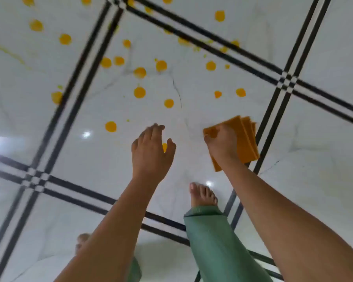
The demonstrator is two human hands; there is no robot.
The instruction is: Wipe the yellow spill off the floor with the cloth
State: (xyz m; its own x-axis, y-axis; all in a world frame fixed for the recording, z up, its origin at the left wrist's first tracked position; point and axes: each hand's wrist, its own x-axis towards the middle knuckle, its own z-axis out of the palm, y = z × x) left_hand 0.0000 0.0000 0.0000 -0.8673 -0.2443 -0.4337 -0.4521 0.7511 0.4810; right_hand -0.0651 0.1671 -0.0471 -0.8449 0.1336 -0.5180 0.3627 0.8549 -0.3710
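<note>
Right hand [222, 143] gripping folded cloth [246, 139], left hand [151, 151] loosely open, empty

Spill drops [139, 92] scattered over floor [324, 139], mostly ahead of both hands. Left hand [151, 151] sits left of right hand [222, 145], w/ cloth [247, 139] in it. Bare foot [202, 195] behind hands, btwn forearms.

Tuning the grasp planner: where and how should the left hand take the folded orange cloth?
Probably the bare stacked edges at the far right of the cloth, pinched across the layers. The right hand already clamps the near left part, so the empty, open left hand would have to come from above or beyond it.
</note>
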